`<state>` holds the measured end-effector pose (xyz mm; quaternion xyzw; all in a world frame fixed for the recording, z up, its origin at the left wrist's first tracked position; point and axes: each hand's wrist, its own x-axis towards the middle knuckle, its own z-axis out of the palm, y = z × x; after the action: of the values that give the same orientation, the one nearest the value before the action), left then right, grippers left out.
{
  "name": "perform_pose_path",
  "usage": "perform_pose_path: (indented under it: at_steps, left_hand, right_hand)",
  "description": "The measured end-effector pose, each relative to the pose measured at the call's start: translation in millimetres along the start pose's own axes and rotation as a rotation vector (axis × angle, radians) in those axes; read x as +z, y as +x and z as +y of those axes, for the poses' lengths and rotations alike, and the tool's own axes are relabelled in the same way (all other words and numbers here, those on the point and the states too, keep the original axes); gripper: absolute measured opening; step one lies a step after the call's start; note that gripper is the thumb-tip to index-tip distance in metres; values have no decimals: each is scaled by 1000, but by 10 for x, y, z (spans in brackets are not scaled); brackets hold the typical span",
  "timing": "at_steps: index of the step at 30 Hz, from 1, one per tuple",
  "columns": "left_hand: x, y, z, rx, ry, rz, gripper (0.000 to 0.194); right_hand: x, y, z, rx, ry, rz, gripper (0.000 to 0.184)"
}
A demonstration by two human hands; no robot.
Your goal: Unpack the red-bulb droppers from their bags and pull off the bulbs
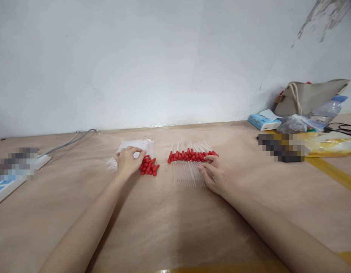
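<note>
My left hand [129, 161] is over the left edge of a small heap of red rubber bulbs [149, 167]. Its thumb and index finger come together in a pinch beside the bulbs; what is between them is hidden. Behind that hand lies a pile of thin clear tubes [138, 145]. To the right, a row of clear droppers [188, 176] with red bulb tops [189, 154] lies side by side, tubes pointing both away and towards me. At the right end of this row rests my right hand [215, 175], thumb and fingers apart, fingertips touching the droppers.
A white power strip [18, 182] with a grey cable is at the left. On the right are a blue tissue pack [265, 120], a grey bag [320, 96], a clear plastic bag [295, 124], a dark blurred object [280, 148] and a yellow packet [331, 146]. A wall rises behind.
</note>
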<state>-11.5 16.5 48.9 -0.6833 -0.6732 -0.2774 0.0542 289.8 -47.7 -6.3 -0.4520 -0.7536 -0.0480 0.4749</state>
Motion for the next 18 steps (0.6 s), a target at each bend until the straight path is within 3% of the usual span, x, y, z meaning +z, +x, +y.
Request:
perform_pose_path:
  at_steps: [4,6,13,18]
  left_hand:
    - [52,-43,359,306,62,-77,18]
    - [116,-19,526,376,74,-132,21]
    - [331,129,768,283,47,-279,33]
    - [325,75,792,212,16,-212,28]
  right_hand:
    - [-25,-6,112,80,-59,59,19]
    - [-17,-9,143,103,-80,74,19]
    - [-13,-9,144,135,-113,57,21]
    - [4,-8,156,117,-88,77,18]
